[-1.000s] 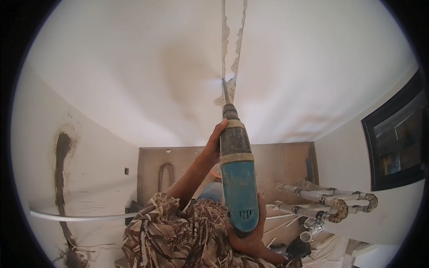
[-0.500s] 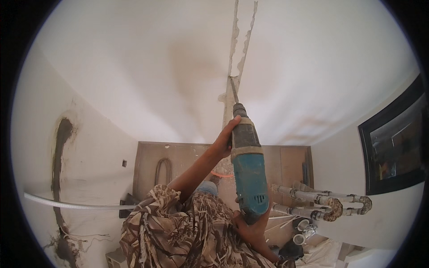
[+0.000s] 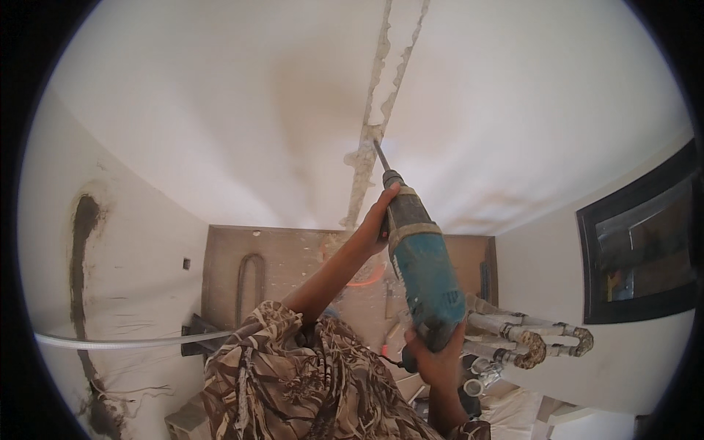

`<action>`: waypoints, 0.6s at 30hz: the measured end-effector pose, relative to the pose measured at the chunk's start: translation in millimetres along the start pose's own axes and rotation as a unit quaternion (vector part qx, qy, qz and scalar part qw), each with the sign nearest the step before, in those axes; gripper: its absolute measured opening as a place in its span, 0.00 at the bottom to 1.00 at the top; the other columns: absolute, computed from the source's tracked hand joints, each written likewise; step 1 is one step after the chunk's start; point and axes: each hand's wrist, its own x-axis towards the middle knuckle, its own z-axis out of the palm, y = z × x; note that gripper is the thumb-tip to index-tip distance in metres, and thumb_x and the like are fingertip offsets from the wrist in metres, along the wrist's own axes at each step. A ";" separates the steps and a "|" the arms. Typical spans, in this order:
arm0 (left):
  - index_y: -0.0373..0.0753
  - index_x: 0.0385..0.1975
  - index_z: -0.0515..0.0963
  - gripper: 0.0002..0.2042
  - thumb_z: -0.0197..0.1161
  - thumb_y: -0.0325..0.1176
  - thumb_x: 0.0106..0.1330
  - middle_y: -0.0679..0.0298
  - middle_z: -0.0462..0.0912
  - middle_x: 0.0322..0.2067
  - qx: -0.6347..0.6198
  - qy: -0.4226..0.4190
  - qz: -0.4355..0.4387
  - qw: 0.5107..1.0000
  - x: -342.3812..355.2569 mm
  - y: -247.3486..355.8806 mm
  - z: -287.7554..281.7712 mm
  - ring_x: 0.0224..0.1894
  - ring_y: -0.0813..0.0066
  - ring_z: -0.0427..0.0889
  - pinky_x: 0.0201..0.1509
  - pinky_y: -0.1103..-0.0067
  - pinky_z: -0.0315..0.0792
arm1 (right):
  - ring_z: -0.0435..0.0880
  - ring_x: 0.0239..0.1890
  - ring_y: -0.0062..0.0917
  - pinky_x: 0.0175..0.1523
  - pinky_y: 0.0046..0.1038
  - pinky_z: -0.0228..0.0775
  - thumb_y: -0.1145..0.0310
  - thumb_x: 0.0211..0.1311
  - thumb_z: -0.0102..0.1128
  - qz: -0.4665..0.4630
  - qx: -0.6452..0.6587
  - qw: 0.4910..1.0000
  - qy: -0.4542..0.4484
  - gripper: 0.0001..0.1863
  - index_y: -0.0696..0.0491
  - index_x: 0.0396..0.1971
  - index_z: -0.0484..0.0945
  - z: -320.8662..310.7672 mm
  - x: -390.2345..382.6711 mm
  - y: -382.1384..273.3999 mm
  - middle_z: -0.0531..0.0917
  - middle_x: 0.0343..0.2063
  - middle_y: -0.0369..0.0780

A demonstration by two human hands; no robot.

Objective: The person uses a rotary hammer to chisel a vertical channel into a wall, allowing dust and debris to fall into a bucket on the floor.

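A teal and black rotary hammer [image 3: 425, 271], dusty all over, slants up toward the white wall. My left hand [image 3: 383, 214] is closed around its front end, just behind the chuck. Low at its back end, my right hand [image 3: 438, 361] grips the rear handle, which is mostly hidden. The thin steel bit [image 3: 381, 155] touches the wall inside a chiselled groove [image 3: 362, 172]. Above the bit, two rough cut lines [image 3: 400, 77] run upward with a strip of white plaster between them.
A dark-framed window [image 3: 638, 231] is at the right. Wrapped pipes [image 3: 513, 330] jut out below it. On the left wall run a dark chased channel [image 3: 82, 249] and a pale conduit [image 3: 125, 341] crossing it. An orange hose [image 3: 369, 277] lies on the floor.
The hammer's back end has swung right with my right hand, so the tool tilts more. Its bit tip sits slightly lower in the groove. The whole view has shifted a little.
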 end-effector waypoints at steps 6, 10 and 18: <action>0.41 0.56 0.71 0.29 0.63 0.59 0.66 0.61 0.78 0.48 -0.012 -0.010 -0.021 1.000 3.8 11.2 17.1 0.53 0.70 0.79 0.58 0.72 0.75 | 0.74 0.59 0.34 0.63 0.35 0.68 0.70 0.45 0.79 0.082 -0.010 0.994 0.066 0.56 0.57 0.72 0.52 -37.3 2.8 -47.0 0.73 0.57 0.47; 0.44 0.54 0.72 0.28 0.62 0.61 0.67 0.65 0.78 0.49 -0.070 -0.049 0.032 0.996 16.0 18.1 47.5 0.52 0.72 0.78 0.59 0.71 0.73 | 0.77 0.55 0.30 0.59 0.33 0.71 0.73 0.42 0.77 -0.026 0.010 1.000 0.003 0.48 0.59 0.66 0.62 -78.7 41.6 -99.8 0.76 0.54 0.44; 0.47 0.52 0.73 0.26 0.60 0.62 0.67 0.65 0.79 0.49 -0.158 -0.057 0.036 0.985 56.5 30.1 69.7 0.53 0.70 0.78 0.59 0.65 0.73 | 0.83 0.36 0.26 0.48 0.31 0.75 0.70 0.50 0.70 -0.046 0.001 0.991 -0.126 0.39 0.59 0.64 0.64 -98.7 120.8 -167.3 0.82 0.40 0.42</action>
